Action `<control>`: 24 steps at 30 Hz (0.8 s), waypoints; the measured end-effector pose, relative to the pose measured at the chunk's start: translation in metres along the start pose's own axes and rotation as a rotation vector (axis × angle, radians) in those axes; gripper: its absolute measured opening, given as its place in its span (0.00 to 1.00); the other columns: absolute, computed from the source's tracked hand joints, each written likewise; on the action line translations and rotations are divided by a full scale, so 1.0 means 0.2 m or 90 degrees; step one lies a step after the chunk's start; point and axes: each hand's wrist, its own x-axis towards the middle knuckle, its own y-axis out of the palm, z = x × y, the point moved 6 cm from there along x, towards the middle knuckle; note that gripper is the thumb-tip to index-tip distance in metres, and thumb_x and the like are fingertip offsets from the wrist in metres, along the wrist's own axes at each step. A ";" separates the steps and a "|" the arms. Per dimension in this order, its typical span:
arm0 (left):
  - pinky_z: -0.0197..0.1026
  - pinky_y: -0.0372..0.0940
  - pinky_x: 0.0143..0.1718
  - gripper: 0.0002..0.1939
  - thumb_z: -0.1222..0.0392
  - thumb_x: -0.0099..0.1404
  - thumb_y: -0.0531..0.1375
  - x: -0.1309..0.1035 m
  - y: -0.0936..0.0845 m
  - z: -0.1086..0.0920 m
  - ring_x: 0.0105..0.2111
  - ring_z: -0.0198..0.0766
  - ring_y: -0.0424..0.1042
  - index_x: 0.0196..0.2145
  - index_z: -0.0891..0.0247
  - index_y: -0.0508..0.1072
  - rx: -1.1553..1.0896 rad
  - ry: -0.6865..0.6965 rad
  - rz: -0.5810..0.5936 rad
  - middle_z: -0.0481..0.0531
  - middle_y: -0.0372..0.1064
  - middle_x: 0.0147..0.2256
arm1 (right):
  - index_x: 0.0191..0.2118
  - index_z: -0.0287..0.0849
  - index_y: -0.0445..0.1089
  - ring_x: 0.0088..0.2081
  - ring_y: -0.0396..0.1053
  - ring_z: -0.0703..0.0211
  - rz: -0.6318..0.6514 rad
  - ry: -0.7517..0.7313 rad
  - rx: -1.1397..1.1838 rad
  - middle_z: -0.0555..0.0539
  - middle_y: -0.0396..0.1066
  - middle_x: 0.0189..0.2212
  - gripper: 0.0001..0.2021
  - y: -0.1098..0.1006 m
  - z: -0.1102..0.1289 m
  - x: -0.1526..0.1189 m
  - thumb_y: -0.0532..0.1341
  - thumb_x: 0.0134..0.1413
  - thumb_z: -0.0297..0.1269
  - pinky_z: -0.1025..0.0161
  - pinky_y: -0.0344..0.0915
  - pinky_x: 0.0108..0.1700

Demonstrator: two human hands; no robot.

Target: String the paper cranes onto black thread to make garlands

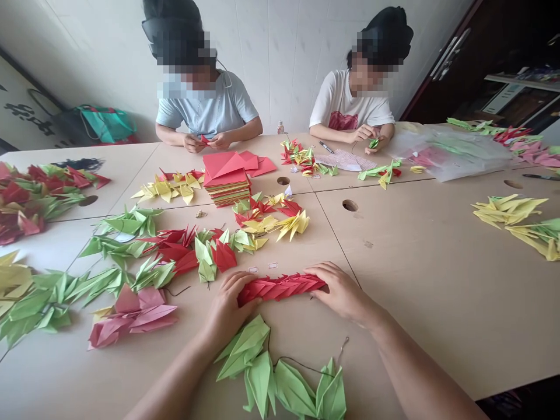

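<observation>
Pale wall [271, 64] stands behind our tan table [437, 251], with one co-worker [203, 108] seated at the far left and another co-worker [356, 111] at the far right. Near the middle, our left hand [235, 298] grasps the left end of a row of red folded paper [284, 287], and our right hand [343, 291] grips its right end. Green folded pieces [258, 376] lie nearer us; farther off, slightly left, sits a stack of square paper [225, 185].
</observation>
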 end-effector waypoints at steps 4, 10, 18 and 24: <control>0.53 0.65 0.52 0.19 0.57 0.60 0.63 0.01 0.00 0.01 0.50 0.50 0.68 0.49 0.63 0.71 0.004 0.001 -0.007 0.57 0.72 0.47 | 0.51 0.42 0.69 0.52 0.67 0.52 -0.007 0.012 0.018 0.44 0.73 0.48 0.21 -0.02 -0.04 0.00 0.64 0.50 0.23 0.52 0.66 0.55; 0.53 0.65 0.51 0.19 0.56 0.62 0.62 0.02 0.01 0.01 0.50 0.49 0.67 0.50 0.61 0.70 0.011 0.004 0.009 0.57 0.71 0.48 | 0.52 0.44 0.68 0.53 0.66 0.53 -0.013 0.030 0.033 0.45 0.71 0.50 0.20 -0.04 -0.08 -0.02 0.63 0.53 0.25 0.52 0.65 0.56; 0.51 0.64 0.51 0.18 0.56 0.63 0.61 0.01 0.01 0.01 0.50 0.48 0.67 0.50 0.60 0.69 0.010 0.007 0.020 0.57 0.70 0.48 | 0.55 0.51 0.66 0.55 0.64 0.52 0.021 0.049 0.059 0.48 0.69 0.52 0.21 -0.05 -0.08 -0.03 0.62 0.55 0.32 0.51 0.63 0.57; 0.53 0.64 0.52 0.18 0.56 0.63 0.61 0.01 0.01 0.01 0.51 0.49 0.66 0.51 0.60 0.69 0.008 -0.001 0.022 0.57 0.70 0.49 | 0.54 0.50 0.67 0.55 0.63 0.52 0.015 0.048 0.048 0.48 0.69 0.51 0.21 -0.07 -0.10 -0.04 0.61 0.54 0.29 0.51 0.63 0.57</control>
